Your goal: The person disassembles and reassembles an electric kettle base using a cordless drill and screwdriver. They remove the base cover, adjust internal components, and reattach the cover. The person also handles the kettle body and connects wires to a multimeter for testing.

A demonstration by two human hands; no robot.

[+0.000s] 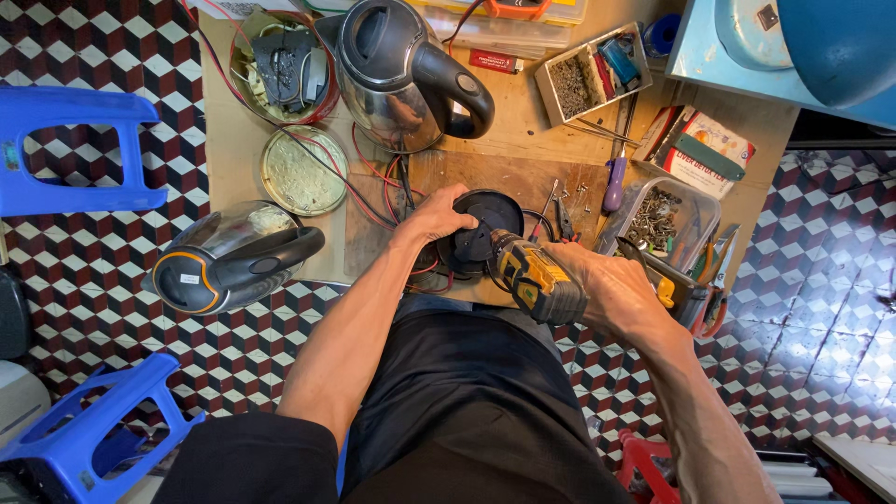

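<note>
Patterned floor tiles (84,271) in red, black and white cubes surround a low wooden bench (523,121), with blue plastic stools (75,149) to the person's left and a pale blue cabinet (747,56) at the far right. On the bench stand a steel kettle (401,79) with a black handle, a round tin of parts (280,65), a flat tin lid (303,170), a compartment box of screws (593,79), a clear tub of screws (658,219), a purple-handled screwdriver (613,182) and red and black wires (373,177). A second kettle (229,261) lies on its side, overhanging the bench edge.

The left hand (439,217) is closed over the black round kettle base (485,229), which sits at the near bench edge, just in front of the person's lap. The right hand (607,289) has a closed grip around a yellow and black power driver (532,278), its nose pointing at the base.

Risks, as I judge them: the driver bit could slip off its screw and strike the left fingers, which lie right beside it. The base could twist under torque if the hold loosens. Loose wires near the base could catch the spinning bit. The tipped kettle could roll off if the bench is jolted.
</note>
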